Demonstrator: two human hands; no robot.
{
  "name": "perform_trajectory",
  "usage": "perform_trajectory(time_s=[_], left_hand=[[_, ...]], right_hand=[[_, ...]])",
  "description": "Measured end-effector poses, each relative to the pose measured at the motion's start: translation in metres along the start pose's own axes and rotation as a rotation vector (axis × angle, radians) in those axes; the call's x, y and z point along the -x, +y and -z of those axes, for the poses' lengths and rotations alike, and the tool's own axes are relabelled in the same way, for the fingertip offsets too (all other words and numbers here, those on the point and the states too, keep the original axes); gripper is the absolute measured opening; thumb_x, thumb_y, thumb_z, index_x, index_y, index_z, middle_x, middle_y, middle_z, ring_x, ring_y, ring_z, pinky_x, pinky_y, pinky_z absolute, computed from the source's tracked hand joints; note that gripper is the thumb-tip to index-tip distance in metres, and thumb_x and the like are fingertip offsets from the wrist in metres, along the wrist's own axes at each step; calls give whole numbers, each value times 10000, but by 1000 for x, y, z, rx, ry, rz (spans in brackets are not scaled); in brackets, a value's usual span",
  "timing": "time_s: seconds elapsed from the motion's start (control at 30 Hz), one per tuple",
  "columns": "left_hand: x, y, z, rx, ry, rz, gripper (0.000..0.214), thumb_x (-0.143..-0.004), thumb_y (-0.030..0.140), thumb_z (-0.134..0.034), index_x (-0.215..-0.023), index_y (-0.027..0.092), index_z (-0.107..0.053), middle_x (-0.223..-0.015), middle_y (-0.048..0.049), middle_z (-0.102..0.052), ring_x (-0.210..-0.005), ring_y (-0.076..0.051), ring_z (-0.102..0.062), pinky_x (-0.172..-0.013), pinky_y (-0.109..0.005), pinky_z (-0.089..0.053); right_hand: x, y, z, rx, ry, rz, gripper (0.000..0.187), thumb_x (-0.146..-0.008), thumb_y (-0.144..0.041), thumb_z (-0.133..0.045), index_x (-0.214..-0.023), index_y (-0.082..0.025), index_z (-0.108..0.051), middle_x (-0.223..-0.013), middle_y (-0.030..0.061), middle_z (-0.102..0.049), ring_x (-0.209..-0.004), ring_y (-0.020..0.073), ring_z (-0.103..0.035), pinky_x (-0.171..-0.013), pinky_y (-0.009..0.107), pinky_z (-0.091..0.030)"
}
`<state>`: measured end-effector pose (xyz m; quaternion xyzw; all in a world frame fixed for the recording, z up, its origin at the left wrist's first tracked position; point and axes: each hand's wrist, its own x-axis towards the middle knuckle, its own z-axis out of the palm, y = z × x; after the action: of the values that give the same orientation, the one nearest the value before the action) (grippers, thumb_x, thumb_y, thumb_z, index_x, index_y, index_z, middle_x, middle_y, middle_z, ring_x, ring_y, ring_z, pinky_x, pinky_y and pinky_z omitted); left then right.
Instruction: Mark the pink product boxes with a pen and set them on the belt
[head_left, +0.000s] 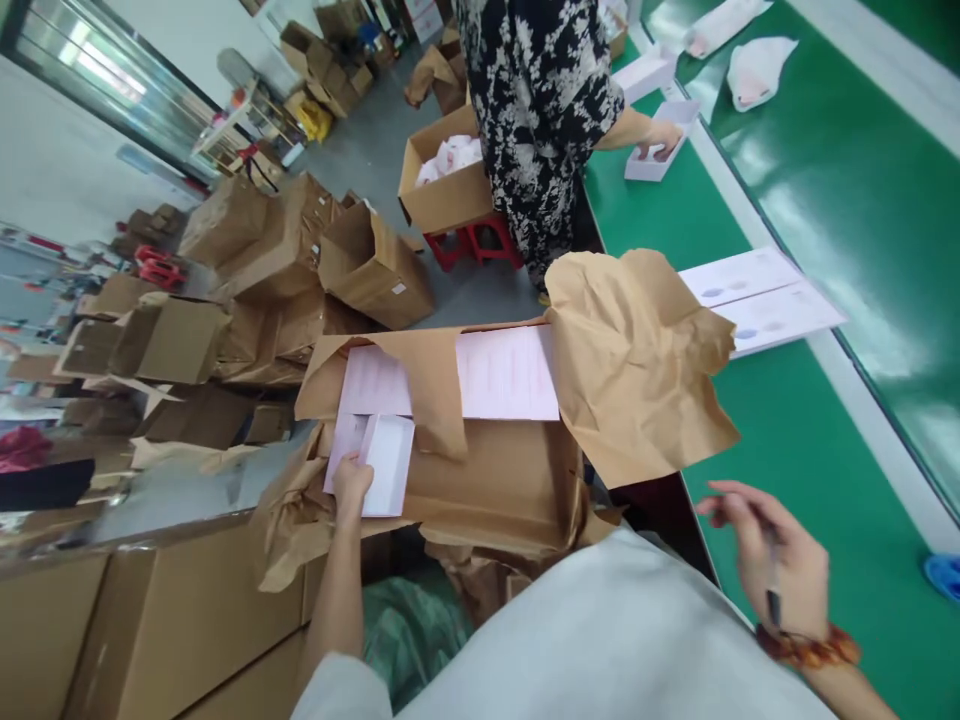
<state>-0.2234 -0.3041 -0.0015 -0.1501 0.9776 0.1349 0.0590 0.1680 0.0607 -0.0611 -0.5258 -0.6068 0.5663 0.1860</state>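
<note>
The left hand [352,487] was closed around a white flat carton [388,465], which stood inside a cardboard box [491,490] lined with crumpled kraft paper [637,360], beside pale pink sheets [506,372]. The right hand [780,565] was blurred, its fingers spread above the green bench [817,500]; whether it gripped the dark pen-like object [773,607] could not be told.

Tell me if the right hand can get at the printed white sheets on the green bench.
Probably yes: the right hand hovers over the green workbench, with only bench surface between it and the printed white sheets; the crumpled kraft paper sits beside them.
</note>
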Motion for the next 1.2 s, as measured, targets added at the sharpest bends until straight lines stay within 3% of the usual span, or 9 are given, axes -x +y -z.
perform_trajectory(time_s=[0.13,0.2,0.3,0.4,0.6,0.73,0.9,1.03,1.2], left_hand=[[87,22,-6,242,-215,-55,679,-633,128,-691,-1306,208,-650,-1084,-70,-811,-975,-291,-786,-830,-378,-630],[148,43,-20,715,-513,-35,727,-635,174,-769,-1348,216,-636,-1153,-77,-812,-1015,-299,-780,-870,-397,-629],[229,82,-40,1032,-960,-23,825,-612,283,-935,-1375,215,-628,-1230,-103,-804,-1109,-318,-758,-974,-424,-602],[270,111,-52,1106,-1266,-137,701,-741,400,-931,-1360,208,-662,-1304,-124,-781,-1236,-328,-717,-1107,-453,-537],[269,128,-67,976,-1628,-340,781,-650,376,-1020,-1333,203,-683,-1098,-87,-811,-960,-253,-761,-873,-365,-591],[274,142,-69,998,-1634,-378,714,-610,485,-1028,-1200,193,-751,-1053,-74,-809,-929,-237,-753,-816,-324,-596],[278,168,-65,900,-1639,-486,761,-626,411,-1026,-1289,197,-721,-1047,-64,-793,-847,-202,-740,-749,-296,-593],[272,181,-65,807,-1697,-566,765,-667,353,-1015,-1339,202,-680,-971,-40,-779,-807,-190,-747,-743,-297,-601],[269,187,-72,787,-1669,-634,856,-586,461,-1055,-1324,224,-693,-998,-39,-776,-801,-182,-727,-736,-300,-596]], right_hand=[[31,-46,-47,-123,-477,91,487,-945,-650,-722,-1223,-256,-790,-1188,113,-834,-1048,278,-795,-957,423,-650],[36,-67,-57,-178,-607,120,596,-948,-613,-747,-1432,-268,-705,-1397,118,-775,-1277,298,-743,-1090,455,-612],[33,-82,-48,-244,-486,66,686,-926,-667,-746,-1469,-251,-680,-1489,133,-729,-1363,327,-703,-1157,490,-577],[30,-81,-14,-240,-257,-39,712,-856,-749,-764,-1346,-232,-771,-1405,137,-779,-1303,366,-737,-1130,503,-594],[46,-63,43,-304,-164,-215,629,-862,-704,-771,-1306,-260,-814,-1322,111,-820,-1233,339,-765,-1027,441,-645],[61,-56,48,-271,-39,-240,598,-746,-712,-832,-1048,-196,-859,-963,134,-865,-893,324,-819,-864,426,-687],[71,-61,55,-458,108,-284,655,-881,-725,-717,-1314,-240,-800,-1260,140,-837,-1119,339,-810,-916,413,-688],[71,-69,67,-353,77,-153,644,-771,-716,-845,-1217,-251,-853,-1298,137,-826,-1247,397,-762,-1022,479,-660],[69,-71,76,-375,18,-162,658,-785,-719,-828,-1241,-245,-851,-1352,148,-802,-1237,404,-760,-1074,526,-624]])
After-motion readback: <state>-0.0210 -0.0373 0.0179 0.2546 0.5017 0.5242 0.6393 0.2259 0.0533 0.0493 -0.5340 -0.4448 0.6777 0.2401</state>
